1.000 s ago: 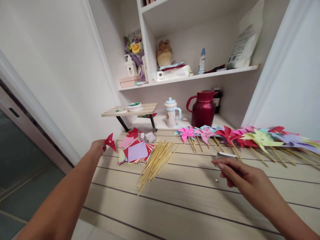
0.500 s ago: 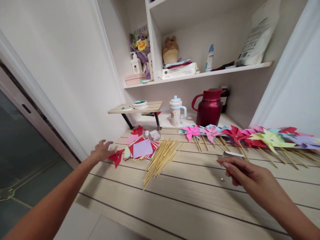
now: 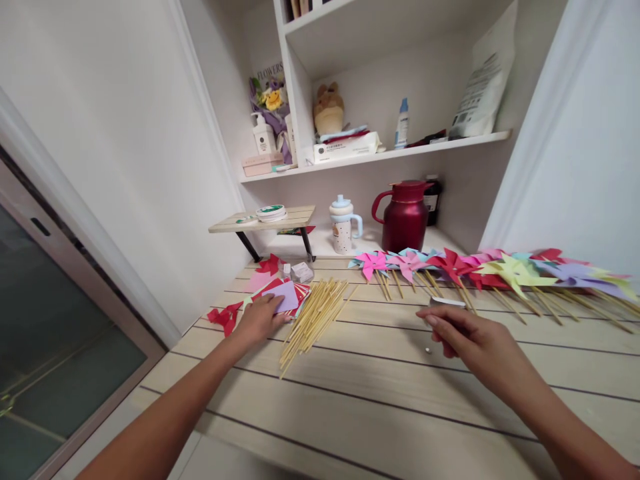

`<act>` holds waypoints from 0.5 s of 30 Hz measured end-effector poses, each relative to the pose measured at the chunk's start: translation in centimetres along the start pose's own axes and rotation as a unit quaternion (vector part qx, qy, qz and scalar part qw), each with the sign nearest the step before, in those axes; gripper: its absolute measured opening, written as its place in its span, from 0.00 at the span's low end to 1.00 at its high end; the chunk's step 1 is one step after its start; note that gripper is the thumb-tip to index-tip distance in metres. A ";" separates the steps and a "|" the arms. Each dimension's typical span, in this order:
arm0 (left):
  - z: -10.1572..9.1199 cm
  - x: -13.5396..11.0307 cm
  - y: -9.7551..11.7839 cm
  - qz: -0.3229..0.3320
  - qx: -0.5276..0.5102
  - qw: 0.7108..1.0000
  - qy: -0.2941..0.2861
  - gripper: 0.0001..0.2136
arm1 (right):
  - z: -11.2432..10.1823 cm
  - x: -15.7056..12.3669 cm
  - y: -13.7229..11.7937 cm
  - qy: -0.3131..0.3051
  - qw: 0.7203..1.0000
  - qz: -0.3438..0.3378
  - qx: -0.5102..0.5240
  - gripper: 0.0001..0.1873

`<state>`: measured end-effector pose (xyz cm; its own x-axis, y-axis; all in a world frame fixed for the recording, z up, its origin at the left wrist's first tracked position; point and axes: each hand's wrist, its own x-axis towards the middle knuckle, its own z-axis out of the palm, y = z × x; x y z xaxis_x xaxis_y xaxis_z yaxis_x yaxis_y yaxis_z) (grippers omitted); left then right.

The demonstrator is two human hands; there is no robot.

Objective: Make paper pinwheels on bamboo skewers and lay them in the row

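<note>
My left hand [image 3: 257, 319] lies over the left part of a stack of coloured paper, its fingers on a purple paper sheet [image 3: 286, 297] and its thumb apart at the near edge. Left of it sits a red folded paper pinwheel [image 3: 225, 319]. Bamboo sticks [image 3: 315, 320] lie in a loose pile just right of the stack. My right hand [image 3: 457, 333] is closed in a pinch above the table; what its fingertips hold is too small to make out. A grey and white object [image 3: 447, 303] shows just behind its fingers, and a tiny white bit [image 3: 428, 350] lies below them.
Finished pinwheels [image 3: 453, 267] on sticks lie along the back right. A small raised stand [image 3: 295, 215] holds round white tape-like rolls [image 3: 271, 213]. Behind are a cup [image 3: 343, 227], a red jug [image 3: 405, 217] and a clear packet [image 3: 302, 272].
My left hand has moved right, from beside the red pinwheel onto the paper stack. My right hand keeps its pinch in nearly the same place. The view has shifted slightly.
</note>
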<state>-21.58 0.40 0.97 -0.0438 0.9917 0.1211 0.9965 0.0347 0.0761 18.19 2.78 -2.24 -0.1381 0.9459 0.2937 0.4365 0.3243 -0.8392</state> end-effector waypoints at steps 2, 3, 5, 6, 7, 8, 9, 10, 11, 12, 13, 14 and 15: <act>-0.1 -0.1 0.0 0.012 -0.007 1.000 -0.004 0.21 | 0.0 -0.1 -0.3 0.000 1.000 -0.009 0.004 0.24; -0.2 -0.1 0.0 0.014 -0.011 1.000 -0.005 0.19 | 0.0 -0.2 -0.4 0.001 1.000 -0.011 0.006 0.24; -0.5 -0.1 0.2 0.012 -0.019 1.000 -0.006 0.15 | 0.0 -0.2 -0.6 0.002 1.000 -0.012 0.009 0.23; -0.7 -0.1 0.2 0.008 -0.022 1.000 -0.006 0.13 | 0.0 -0.2 -0.7 0.002 1.000 -0.011 0.009 0.23; -0.8 -0.1 0.2 0.002 -0.025 1.000 -0.005 0.13 | 0.0 -0.2 -0.8 0.002 1.000 -0.010 0.008 0.23; -0.9 0.0 0.3 -0.004 -0.027 1.000 -0.004 0.12 | 0.0 -0.2 -0.8 0.002 1.000 -0.010 0.008 0.23; -0.9 0.0 0.3 -0.009 -0.029 1.000 -0.001 0.12 | 0.0 -0.2 -0.8 0.002 1.000 -0.010 0.007 0.23; -1.0 0.1 0.3 -0.014 -0.030 0.999 0.004 0.13 | 0.0 -0.2 -0.8 0.002 1.000 -0.011 0.007 0.23; -1.0 0.0 0.3 -0.020 -0.031 0.999 0.012 0.13 | 0.0 -0.2 -0.8 0.003 1.000 -0.012 0.008 0.23; -1.0 0.0 0.3 -0.027 -0.030 0.999 0.024 0.14 | -0.1 -0.2 -0.9 0.003 1.000 -0.014 0.009 0.22; -1.0 -0.1 0.3 -0.036 -0.029 0.998 0.039 0.15 | -0.1 -0.2 -0.9 0.004 1.000 -0.015 0.010 0.22; -1.1 -0.2 0.4 -0.046 -0.027 0.997 0.056 0.15 | -0.1 -0.2 -0.9 0.003 1.000 -0.015 0.011 0.22; -1.1 -0.3 0.5 -0.054 -0.026 0.996 0.073 0.15 | -0.1 -0.3 -0.9 0.001 1.000 -0.014 0.011 0.22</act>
<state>-21.15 -0.01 2.07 -0.1636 0.9539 0.2517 0.9807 0.1295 0.1465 17.94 2.23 -1.54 -0.1491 0.9362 0.3182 0.4128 0.3514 -0.8403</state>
